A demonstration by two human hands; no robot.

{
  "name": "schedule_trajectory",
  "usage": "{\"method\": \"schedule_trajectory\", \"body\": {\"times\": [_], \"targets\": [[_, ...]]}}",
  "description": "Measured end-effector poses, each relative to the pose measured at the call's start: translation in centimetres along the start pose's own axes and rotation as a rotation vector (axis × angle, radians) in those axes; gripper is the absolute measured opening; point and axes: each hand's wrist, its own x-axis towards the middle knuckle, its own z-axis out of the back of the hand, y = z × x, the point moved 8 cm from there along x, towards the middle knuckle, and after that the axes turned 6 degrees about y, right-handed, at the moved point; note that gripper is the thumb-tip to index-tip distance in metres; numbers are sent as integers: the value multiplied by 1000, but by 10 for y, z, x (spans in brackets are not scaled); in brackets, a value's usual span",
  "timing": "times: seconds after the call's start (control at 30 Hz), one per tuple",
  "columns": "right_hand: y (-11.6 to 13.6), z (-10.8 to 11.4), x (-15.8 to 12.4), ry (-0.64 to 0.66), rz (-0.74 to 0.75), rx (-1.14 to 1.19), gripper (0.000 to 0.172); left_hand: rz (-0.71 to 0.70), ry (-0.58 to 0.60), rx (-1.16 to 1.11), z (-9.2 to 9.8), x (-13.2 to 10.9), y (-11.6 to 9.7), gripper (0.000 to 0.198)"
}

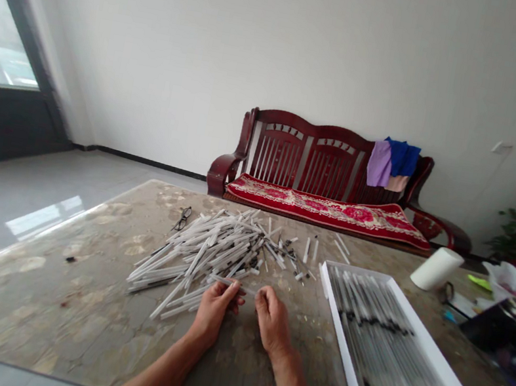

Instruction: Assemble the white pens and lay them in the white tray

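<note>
Clear pen tube (245, 286) lies crosswise between both hands, at near edge of pen pile (210, 251) on marble table (70, 293). Left hand (213, 310) curled, fingertips pinching tube's left end. Right hand (273, 323) curled, fingertips closed on right end; whether one piece or two, too small to tell. White tray (433, 357) of finished pens to right.

**Desk:** What fills the centre?

**Photographer:** A person's left hand (213, 308) and right hand (273, 321), fingers curled, pinch a slim clear tube (245, 286) between them over a marbled table (68, 306).

**Desk:** And around them?

**Photographer:** A heap of white pen barrels (205, 251) lies just beyond the hands. To the right, a white tray (429, 353) holds rows of dark-tipped refills (383, 335). Spectacles (182, 217) lie at the far edge, and a red-cushioned wooden bench (320, 177) stands against the wall.
</note>
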Motion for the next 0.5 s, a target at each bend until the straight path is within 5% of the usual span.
{"method": "schedule_trajectory", "body": {"times": [0.27, 0.5], "targets": [[-15, -2, -1, 19, -80, 105, 48, -57, 109, -10, -9, -2, -1, 37], [-23, -12, 3, 171, -223, 294, 53, -32, 60, 17, -5, 0, 0, 43]]}}
